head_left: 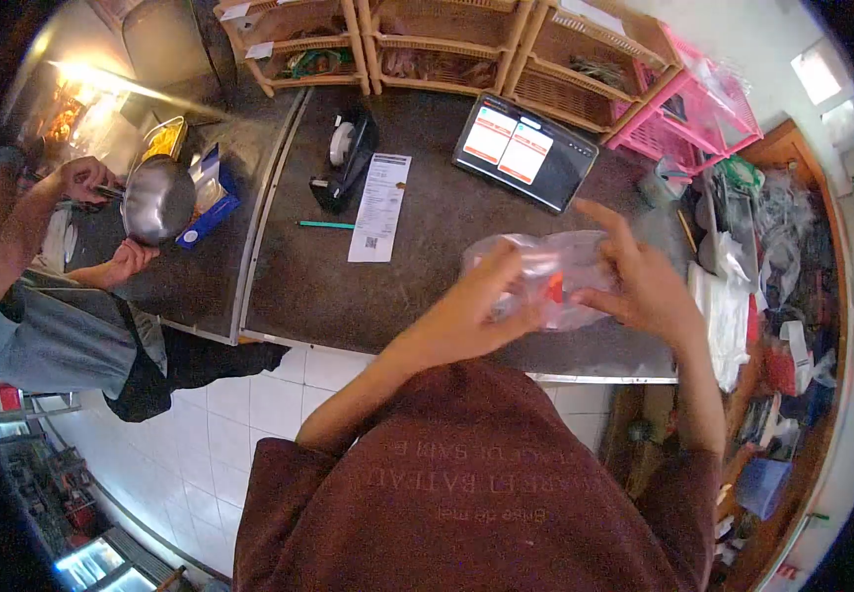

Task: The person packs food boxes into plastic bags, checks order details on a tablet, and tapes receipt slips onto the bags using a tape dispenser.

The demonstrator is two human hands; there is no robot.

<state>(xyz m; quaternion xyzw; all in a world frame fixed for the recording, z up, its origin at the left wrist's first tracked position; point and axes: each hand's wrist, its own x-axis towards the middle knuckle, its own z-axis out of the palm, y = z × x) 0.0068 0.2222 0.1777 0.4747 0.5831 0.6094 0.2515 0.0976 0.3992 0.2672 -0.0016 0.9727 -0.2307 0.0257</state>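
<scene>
A clear plastic bag (577, 259) lies at the front of the dark counter, with a small orange-red item (556, 287) showing in or under it. My left hand (486, 301) is closed on the bag's left side, thumb toward me. Over its right side hovers my right hand (644, 281), fingers spread and index finger stretched away from me; its thumb is near the plastic. Beyond the bag, a tablet (525, 153) with a lit screen rests on the counter. Left of it are a printed paper slip (379, 209), a green pen (326, 225) and a black tape dispenser (346, 158).
Tan plastic racks (437, 54) and a pink basket (688, 109) line the back. White plastic bags (728, 326) are stacked at the right. At left, a co-worker (62, 316) holds a metal pan (158, 200) beside a blue box (212, 212).
</scene>
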